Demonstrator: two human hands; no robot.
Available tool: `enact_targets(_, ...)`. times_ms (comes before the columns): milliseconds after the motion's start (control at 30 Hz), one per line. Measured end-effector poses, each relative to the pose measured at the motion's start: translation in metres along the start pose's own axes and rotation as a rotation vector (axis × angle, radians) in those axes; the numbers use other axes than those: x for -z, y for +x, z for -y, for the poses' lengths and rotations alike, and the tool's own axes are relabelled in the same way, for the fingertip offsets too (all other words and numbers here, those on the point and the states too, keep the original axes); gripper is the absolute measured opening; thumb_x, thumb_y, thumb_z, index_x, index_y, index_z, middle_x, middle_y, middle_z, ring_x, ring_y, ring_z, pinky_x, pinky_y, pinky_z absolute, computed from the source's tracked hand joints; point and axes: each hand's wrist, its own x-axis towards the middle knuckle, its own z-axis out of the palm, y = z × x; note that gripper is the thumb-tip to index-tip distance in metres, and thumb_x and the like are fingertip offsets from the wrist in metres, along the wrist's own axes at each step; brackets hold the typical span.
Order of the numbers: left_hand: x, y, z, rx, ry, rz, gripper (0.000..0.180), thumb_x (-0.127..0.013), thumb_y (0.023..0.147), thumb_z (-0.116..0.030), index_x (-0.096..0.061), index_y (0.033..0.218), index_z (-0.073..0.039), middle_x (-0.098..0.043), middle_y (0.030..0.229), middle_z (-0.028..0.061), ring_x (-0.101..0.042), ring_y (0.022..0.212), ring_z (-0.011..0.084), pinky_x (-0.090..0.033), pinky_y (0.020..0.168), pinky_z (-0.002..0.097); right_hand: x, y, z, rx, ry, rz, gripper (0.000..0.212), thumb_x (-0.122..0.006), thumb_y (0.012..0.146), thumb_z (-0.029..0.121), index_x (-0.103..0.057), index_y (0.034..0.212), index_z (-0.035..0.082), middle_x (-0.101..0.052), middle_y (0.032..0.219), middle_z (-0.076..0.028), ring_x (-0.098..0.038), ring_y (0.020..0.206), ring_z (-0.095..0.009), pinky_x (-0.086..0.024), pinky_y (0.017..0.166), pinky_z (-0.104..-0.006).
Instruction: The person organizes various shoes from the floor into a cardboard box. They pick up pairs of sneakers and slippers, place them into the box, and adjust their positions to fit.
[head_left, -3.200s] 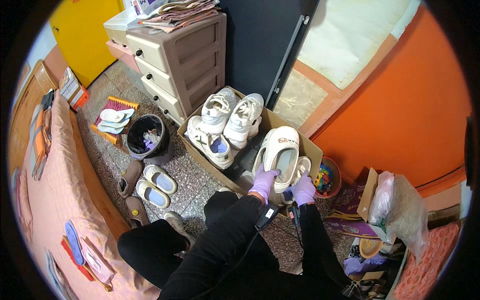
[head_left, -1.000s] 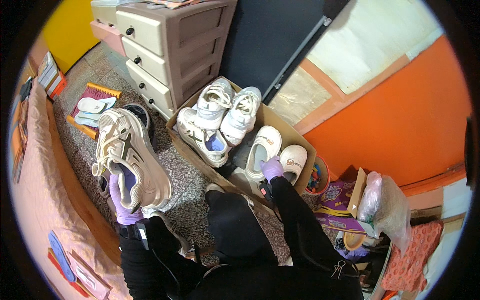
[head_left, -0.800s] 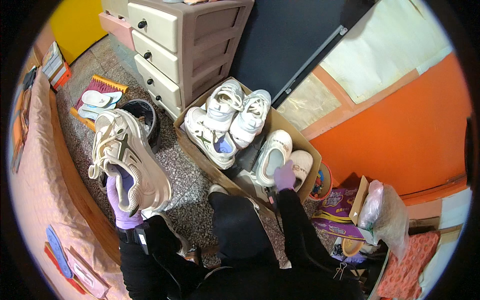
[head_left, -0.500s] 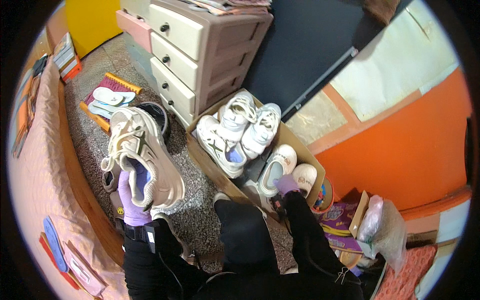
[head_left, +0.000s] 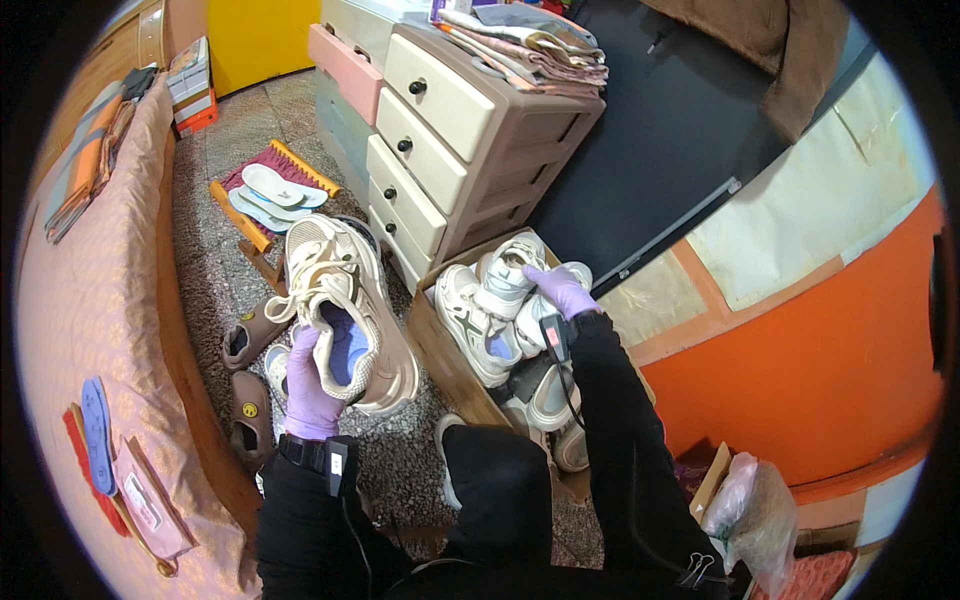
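Beige chunky sneaker (head_left: 345, 310) upright in left hand (head_left: 310, 385), fingers clamped, toe up | right hand (head_left: 560, 288) fingers curled on white sneaker (head_left: 505, 280) in cardboard box (head_left: 435, 340)

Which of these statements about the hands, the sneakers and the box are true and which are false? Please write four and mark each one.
1. The left hand holds a beige sneaker above the floor. True.
2. The right hand is on a white sneaker in the cardboard box. True.
3. The cardboard box is empty. False: several white sneakers lie in it.
4. Both hands are bare. False: both wear purple gloves.
5. The drawer chest stands beyond the box, with folded cloths on top. True.
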Motion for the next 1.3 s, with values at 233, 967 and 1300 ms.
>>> enact_targets(233,0.008,0.008,-0.014,-0.040,0.045,0.022,0.039,-0.054,0.092,-0.022,-0.056,0.125,0.000,-0.064,0.118,0.0139,-0.063,0.107,0.0266,-0.051,0.095,0.0404,-0.030,0.045,-0.029,0.224,-0.321,-0.184,0.040,-0.061,0.083,0.030,-0.070,0.103,-0.004,-0.065,0.110,-0.028,-0.061,0.108,-0.041,-0.048,0.094,-0.0449)
enact_targets(967,0.054,-0.013,-0.026,-0.123,0.129,-0.046,0.035,-0.053,0.097,-0.027,-0.059,0.124,-0.005,-0.064,0.121,0.0105,-0.061,0.111,0.0261,-0.050,0.097,0.0422,0.004,-0.211,-0.255,0.560,-0.680,0.206,0.064,-0.052,0.089,0.010,-0.037,0.149,0.028,-0.068,0.099,-0.018,-0.065,0.089,-0.035,-0.052,0.079,-0.0429)
enact_targets(1300,0.050,-0.010,-0.028,-0.008,0.045,0.059,0.041,-0.051,0.098,-0.029,-0.057,0.128,-0.002,-0.061,0.128,0.0138,-0.056,0.118,0.0293,-0.044,0.103,0.0446,-0.014,-0.213,-0.266,0.649,-0.562,0.120,0.050,-0.050,0.092,0.011,-0.049,0.140,0.023,-0.065,0.086,-0.016,-0.065,0.081,-0.033,-0.051,0.072,-0.0429)
